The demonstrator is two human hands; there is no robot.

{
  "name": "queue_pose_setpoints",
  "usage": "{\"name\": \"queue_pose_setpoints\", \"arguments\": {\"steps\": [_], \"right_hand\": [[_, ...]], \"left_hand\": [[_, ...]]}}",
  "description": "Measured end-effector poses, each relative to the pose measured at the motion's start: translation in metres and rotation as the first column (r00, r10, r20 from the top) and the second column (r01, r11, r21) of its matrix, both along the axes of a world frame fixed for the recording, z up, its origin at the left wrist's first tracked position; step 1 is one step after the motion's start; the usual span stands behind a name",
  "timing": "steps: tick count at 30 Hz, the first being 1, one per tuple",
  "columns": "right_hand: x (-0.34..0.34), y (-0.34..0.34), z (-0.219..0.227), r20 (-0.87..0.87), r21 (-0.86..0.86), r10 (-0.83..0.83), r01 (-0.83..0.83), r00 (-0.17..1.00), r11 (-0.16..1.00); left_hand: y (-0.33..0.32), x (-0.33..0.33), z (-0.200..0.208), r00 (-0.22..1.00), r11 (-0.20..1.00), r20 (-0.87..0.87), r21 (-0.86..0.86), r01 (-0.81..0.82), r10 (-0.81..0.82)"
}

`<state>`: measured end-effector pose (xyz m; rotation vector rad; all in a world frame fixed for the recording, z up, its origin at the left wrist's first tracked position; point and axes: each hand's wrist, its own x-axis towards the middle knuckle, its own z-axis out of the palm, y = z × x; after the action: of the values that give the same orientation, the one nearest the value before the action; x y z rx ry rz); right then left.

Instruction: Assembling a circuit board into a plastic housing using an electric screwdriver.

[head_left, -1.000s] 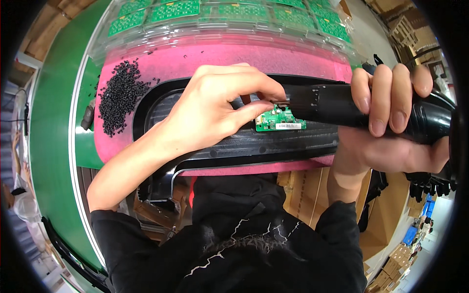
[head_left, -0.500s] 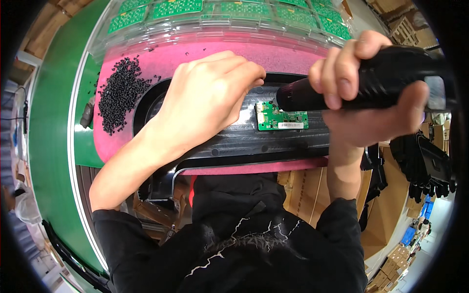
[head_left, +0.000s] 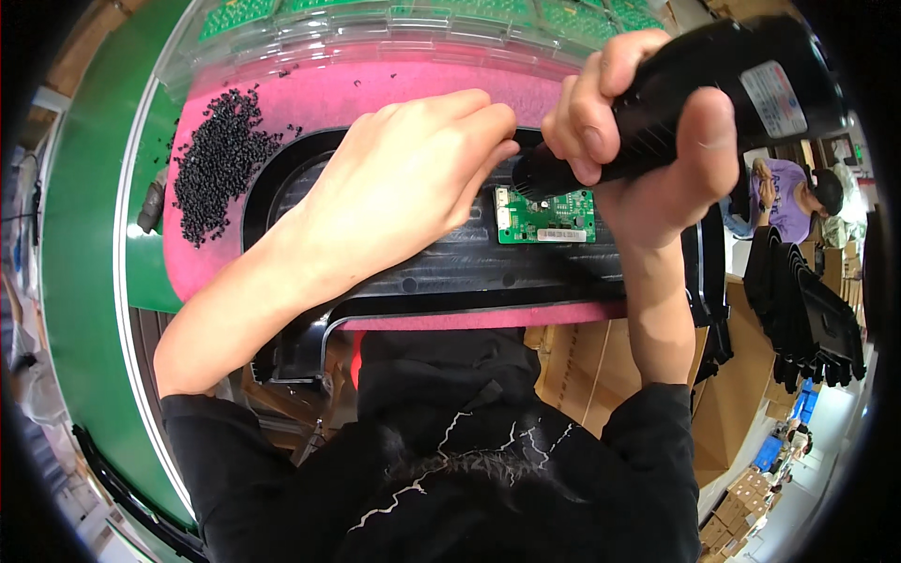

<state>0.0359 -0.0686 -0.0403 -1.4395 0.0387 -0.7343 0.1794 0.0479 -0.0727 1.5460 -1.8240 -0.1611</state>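
My right hand is wrapped around a black electric screwdriver, whose nose points down and left at the upper part of a green circuit board. The board, with white connectors on its left edge and a white label, lies in a long black plastic housing. My left hand hovers over the housing, left of the screwdriver's nose. Its thumb and fingers are pressed together, and whatever is between them is hidden. The screwdriver's nose hides its bit.
A heap of small black screws lies on the pink mat at left. Clear plastic trays with green boards stand behind. Black housings are stacked at right beside a cardboard box. Another person is farther right.
The screwdriver has tilted, its rear end rising and its nose shifting slightly left over the board. My left hand stays pinched. The whole view has shifted a little, and another person now shows at right.
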Motion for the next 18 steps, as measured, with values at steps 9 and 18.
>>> {"name": "queue_pose_setpoints", "arguments": {"steps": [9, 18], "right_hand": [[-0.001, 0.014, 0.006, -0.070, -0.188, -0.174, 0.158, 0.982, 0.969], [-0.025, 0.018, 0.017, 0.286, -0.056, 0.018, -0.002, 0.958, 0.998]], "left_hand": [[0.003, 0.005, -0.006, 0.992, 0.978, -0.095, 0.179, 0.103, -0.087], [0.003, 0.005, -0.004, 0.993, 0.979, -0.026, 0.167, 0.118, -0.115]]}}
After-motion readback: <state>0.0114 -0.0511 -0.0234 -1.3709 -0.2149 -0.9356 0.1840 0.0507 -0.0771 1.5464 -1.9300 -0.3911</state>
